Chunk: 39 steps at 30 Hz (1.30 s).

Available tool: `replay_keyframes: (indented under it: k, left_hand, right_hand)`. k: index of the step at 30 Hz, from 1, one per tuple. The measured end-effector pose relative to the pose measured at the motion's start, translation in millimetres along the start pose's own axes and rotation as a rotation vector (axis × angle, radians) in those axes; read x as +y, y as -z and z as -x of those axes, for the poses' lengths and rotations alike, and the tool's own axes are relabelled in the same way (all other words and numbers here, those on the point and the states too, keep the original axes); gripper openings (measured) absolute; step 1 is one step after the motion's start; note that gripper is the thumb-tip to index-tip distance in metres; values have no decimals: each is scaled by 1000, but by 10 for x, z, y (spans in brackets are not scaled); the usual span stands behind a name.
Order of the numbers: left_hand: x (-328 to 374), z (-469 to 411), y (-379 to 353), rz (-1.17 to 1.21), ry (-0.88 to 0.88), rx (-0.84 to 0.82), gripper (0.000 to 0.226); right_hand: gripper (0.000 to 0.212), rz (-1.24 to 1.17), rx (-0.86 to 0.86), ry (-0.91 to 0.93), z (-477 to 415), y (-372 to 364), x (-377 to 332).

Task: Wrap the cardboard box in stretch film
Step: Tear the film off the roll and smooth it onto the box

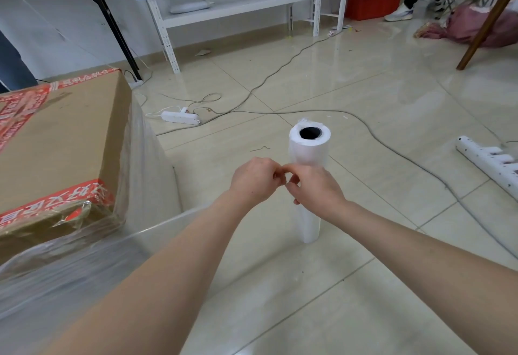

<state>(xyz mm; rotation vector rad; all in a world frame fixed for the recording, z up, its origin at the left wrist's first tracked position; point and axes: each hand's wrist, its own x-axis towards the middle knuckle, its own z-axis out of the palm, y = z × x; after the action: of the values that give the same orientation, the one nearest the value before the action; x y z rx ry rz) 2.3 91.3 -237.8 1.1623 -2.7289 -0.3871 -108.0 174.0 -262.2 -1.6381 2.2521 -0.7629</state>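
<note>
Matt brown cardboard box (56, 141) under glossy clear stretch film (140, 164); shiny glazed floor tiles (350, 96).

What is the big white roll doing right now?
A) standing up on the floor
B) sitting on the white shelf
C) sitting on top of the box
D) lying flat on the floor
A: the stretch film roll stands on end on the floor tiles, its hollow core facing up.

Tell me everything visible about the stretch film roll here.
The stretch film roll is a tall white cylinder standing upright on the tiled floor, its dark hollow core open at the top, rim ragged. The left hand and right hand pinch a clear film sheet at its middle, stretched from the cardboard box.
</note>
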Motion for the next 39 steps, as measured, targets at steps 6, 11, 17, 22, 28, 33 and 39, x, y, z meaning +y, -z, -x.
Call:
replay_keyframes:
  k: [6, 11, 17, 22, 28, 33, 39]
  left_hand:
    - [-49, -14, 33, -11, -18, -8, 19]
    - [-123, -25, 75, 48, -16, -38, 14]
    - [-132, 1, 134, 280, -60, -163, 11]
    - [-205, 26, 139, 215, 24, -194, 13]
    - [-108, -7, -217, 78, 160, -82, 49]
    - [-107, 4, -419, -115, 117, -123, 24]
    - [-151, 76, -393, -100, -7, -157, 22]
  right_hand:
    - [25, -106, 3, -101, -18, -67, 19]
    - [26, -255, 14, -170, -15, -118, -9]
    - [23, -386, 42, -271, -44, -133, 46]
    - [20, -405, 50, -268, -27, -147, 77]
    - [15, -300, 60, -209, 48, -203, 100]
    - [23, -145, 50, -144, 73, -244, 155]
    - [32, 7, -100, -45, 74, -285, 159]
